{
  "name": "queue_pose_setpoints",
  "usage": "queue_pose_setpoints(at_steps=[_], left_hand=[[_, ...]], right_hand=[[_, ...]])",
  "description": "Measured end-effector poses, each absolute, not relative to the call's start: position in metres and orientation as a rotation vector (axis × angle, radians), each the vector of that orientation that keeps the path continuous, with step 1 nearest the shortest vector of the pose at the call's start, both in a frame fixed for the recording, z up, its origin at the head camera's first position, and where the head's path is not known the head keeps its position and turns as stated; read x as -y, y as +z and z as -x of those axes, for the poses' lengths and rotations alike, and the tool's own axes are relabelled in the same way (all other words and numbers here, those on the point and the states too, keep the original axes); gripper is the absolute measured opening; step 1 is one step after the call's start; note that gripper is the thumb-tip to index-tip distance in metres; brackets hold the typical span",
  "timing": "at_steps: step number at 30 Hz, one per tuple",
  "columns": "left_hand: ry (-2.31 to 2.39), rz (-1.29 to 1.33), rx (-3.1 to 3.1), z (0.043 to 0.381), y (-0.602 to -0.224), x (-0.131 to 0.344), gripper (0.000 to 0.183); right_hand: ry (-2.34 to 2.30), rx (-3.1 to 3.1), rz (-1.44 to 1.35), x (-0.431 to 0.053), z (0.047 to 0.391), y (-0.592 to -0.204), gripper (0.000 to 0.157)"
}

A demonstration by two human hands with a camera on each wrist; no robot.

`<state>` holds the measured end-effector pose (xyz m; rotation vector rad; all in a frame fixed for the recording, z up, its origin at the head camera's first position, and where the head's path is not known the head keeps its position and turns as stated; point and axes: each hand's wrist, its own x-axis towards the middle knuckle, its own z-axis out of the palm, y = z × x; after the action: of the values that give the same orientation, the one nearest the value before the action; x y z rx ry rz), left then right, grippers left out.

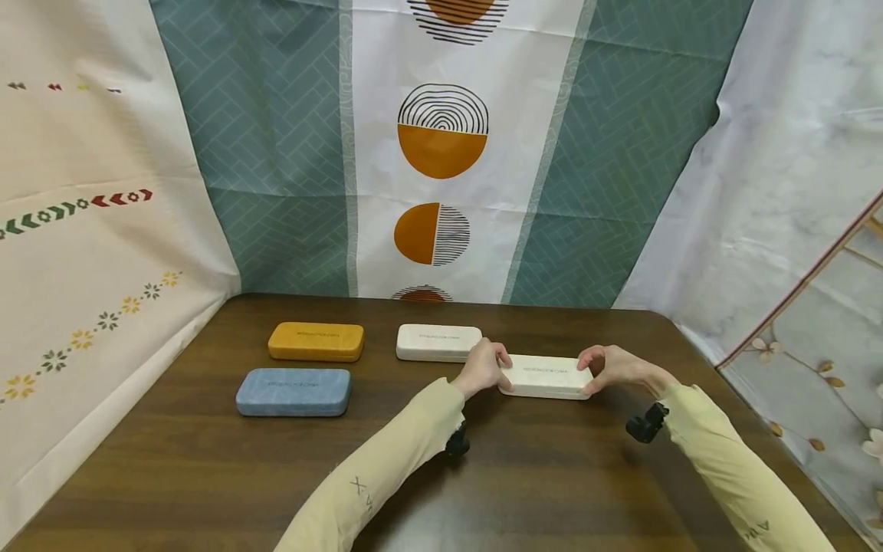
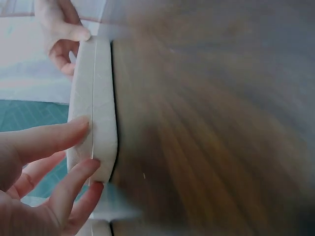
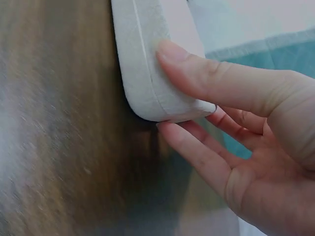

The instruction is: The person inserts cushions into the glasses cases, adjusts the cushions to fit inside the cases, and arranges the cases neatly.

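A white glasses case [image 1: 545, 377] is on the right half of the table, long side facing me. My left hand [image 1: 480, 369] grips its left end, with the thumb against the near side. At the right end my right hand [image 1: 618, 369] holds the case between thumb and fingers. The right wrist view shows that thumb [image 3: 197, 71] pressed on the side of the white case [image 3: 142, 64], above its lid seam. In the left wrist view the case's seam looks closed. Whether its base rests fully on the tabletop I cannot tell.
Left of my left hand and slightly farther back lies a second white case [image 1: 438, 343]. A yellow case [image 1: 316, 342] lies farther left, with a blue case [image 1: 293, 392] nearer me. The brown table [image 1: 483, 491] ends at hanging patterned cloths [image 1: 290, 192].
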<state>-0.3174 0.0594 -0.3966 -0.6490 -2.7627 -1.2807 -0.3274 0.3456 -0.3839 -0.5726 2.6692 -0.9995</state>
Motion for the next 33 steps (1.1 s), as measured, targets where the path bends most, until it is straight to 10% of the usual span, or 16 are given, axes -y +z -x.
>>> queue_pose_setpoints(at_steps=[33], left_hand=[[-1.566, 0.734, 2.831, 0.295, -0.392, 0.076, 0.034]], right_hand=[[-1.044, -2.552, 0.774, -0.221, 0.316, -0.394, 0.039]])
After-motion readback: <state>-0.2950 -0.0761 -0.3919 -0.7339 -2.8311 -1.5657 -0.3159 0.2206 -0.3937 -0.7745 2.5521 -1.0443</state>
